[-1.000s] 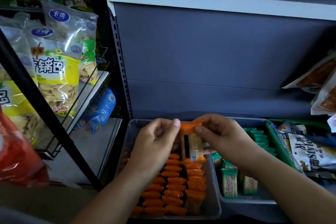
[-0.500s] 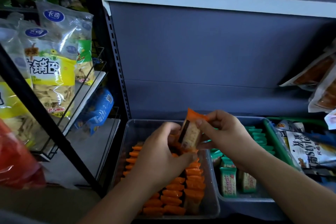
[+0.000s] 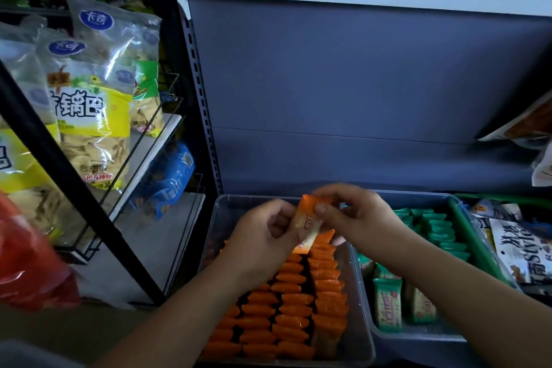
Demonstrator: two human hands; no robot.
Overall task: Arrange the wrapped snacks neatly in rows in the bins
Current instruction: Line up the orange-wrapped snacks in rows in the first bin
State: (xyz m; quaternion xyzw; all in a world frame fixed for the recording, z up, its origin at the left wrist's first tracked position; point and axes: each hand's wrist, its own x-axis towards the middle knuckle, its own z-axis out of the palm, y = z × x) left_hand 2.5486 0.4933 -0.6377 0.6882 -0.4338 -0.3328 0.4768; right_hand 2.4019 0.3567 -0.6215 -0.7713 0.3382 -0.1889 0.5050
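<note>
An orange wrapped snack [image 3: 307,222] is held tilted above the clear bin [image 3: 363,346] between both hands. My left hand [image 3: 263,236] pinches its lower left side. My right hand [image 3: 355,215] pinches its upper end with thumb and fingers. Below, several orange wrapped snacks [image 3: 292,308] stand packed in rows in the clear bin; the back left part of that bin holds none. To the right, a second bin [image 3: 418,334] holds green wrapped snacks [image 3: 386,303], some standing at the front and a row [image 3: 439,227] further back.
A grey shelf back panel [image 3: 343,98] rises behind the bins. On the left, a black wire rack [image 3: 143,176] carries big yellow snack bags [image 3: 86,116] and a blue pack [image 3: 167,179]. A red bag [image 3: 27,263] hangs at the far left. Loose packets [image 3: 519,245] lie at right.
The orange snack went from upright to tilted and turned between my hands. My left hand came back up from the rows to pinch it. The view shifted slightly.
</note>
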